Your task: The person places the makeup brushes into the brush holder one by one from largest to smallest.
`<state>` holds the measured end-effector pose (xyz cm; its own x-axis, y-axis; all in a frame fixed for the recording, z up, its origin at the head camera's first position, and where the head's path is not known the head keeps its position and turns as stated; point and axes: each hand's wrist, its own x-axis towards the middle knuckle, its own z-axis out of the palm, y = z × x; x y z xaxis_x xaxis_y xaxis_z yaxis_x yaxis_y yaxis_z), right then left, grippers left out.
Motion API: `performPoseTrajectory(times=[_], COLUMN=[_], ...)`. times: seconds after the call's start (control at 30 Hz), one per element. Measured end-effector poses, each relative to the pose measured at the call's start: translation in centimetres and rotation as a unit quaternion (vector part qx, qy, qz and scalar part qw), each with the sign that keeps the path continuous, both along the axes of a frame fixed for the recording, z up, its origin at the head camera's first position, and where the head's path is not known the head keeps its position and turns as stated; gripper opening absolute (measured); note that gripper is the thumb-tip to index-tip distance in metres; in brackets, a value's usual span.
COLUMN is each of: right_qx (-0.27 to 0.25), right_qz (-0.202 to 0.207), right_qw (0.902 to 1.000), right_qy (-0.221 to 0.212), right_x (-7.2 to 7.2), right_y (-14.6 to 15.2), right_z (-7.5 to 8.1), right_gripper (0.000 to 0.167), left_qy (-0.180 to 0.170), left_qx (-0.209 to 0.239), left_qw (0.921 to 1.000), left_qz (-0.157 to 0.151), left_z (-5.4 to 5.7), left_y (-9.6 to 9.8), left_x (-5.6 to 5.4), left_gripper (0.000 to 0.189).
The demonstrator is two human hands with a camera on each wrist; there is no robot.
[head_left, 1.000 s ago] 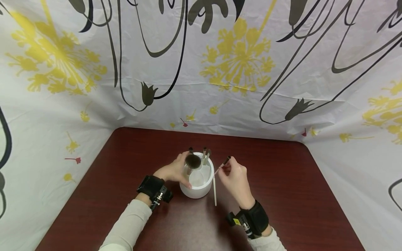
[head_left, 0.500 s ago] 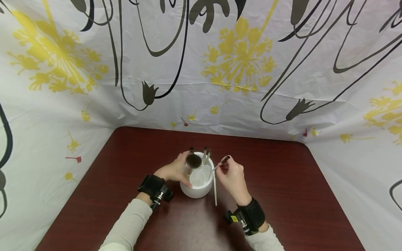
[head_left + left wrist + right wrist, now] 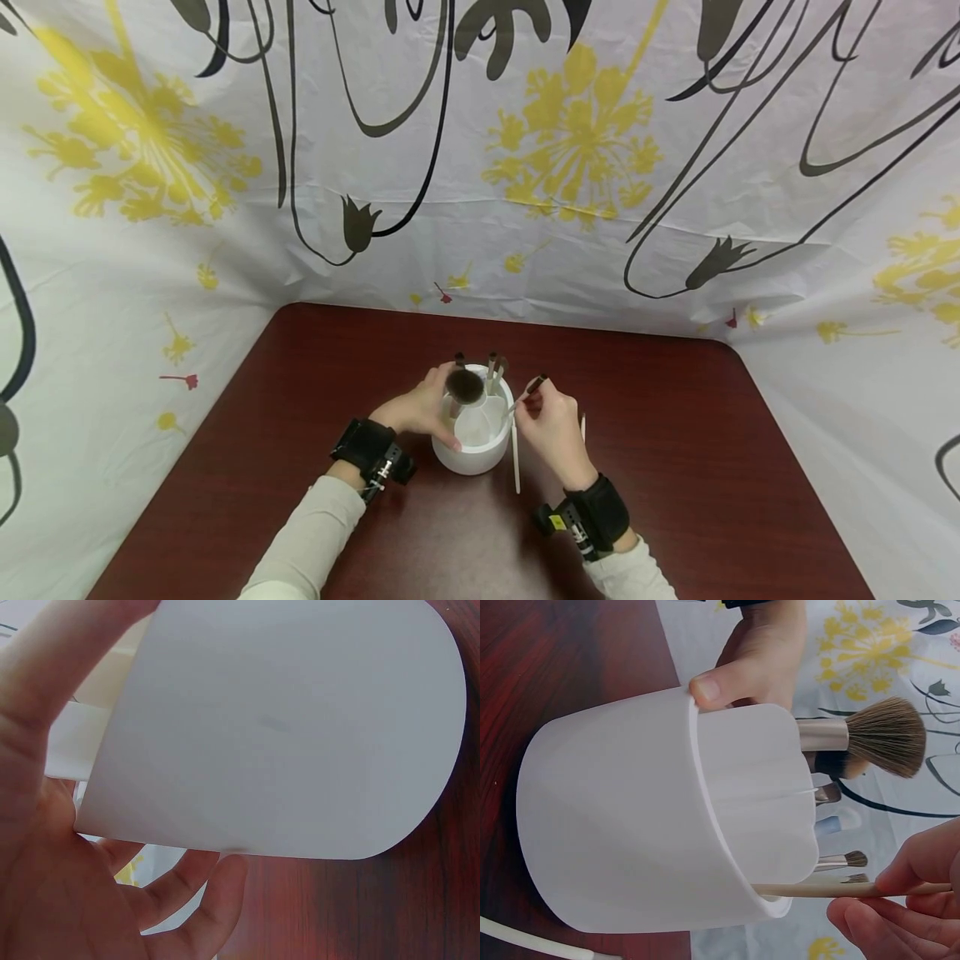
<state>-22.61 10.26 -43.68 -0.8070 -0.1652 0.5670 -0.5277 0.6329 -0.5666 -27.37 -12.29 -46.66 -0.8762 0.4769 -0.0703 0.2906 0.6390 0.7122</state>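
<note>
A white round makeup brush holder (image 3: 471, 463) stands on the table. My left hand (image 3: 420, 407) grips its left side, thumb over the near rim; in the left wrist view the holder's white wall (image 3: 277, 735) fills most of the picture. A big fluffy makeup brush (image 3: 889, 739) and several smaller brushes (image 3: 855, 859) stand in the holder, bristles up. My right hand (image 3: 555, 432) pinches a thin makeup brush (image 3: 817, 890) between thumb and fingers, dark end up. Its pale handle slants over the holder's right side, its lower end just inside the rim.
A slim brush (image 3: 516, 462) lies on the dark red table (image 3: 675, 467) just right of the holder. Another thin pale stick (image 3: 583, 427) lies partly hidden behind my right hand. A patterned white cloth (image 3: 420, 183) hangs behind and beside the table.
My right hand has moved a little to the left, bringing the thin brush's lower end over the holder's rim. The pale stick right of that hand has come into view. My left hand stays put.
</note>
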Motion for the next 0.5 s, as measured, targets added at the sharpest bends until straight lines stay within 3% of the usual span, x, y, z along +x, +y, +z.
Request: performPoseTrajectory(times=[0.5], right_qx=[0.017], right_qz=[-0.005], right_qw=[0.9997], right_qy=[-0.018], right_x=[-0.15], right_y=[-0.47], right_z=[-0.86], right_gripper=[0.019], left_qy=[0.004], left_qx=[-0.012], left_qw=[0.9999], left_qz=[0.001], left_z=[0.06], left_y=[0.03], left_x=[0.17], left_gripper=[0.127])
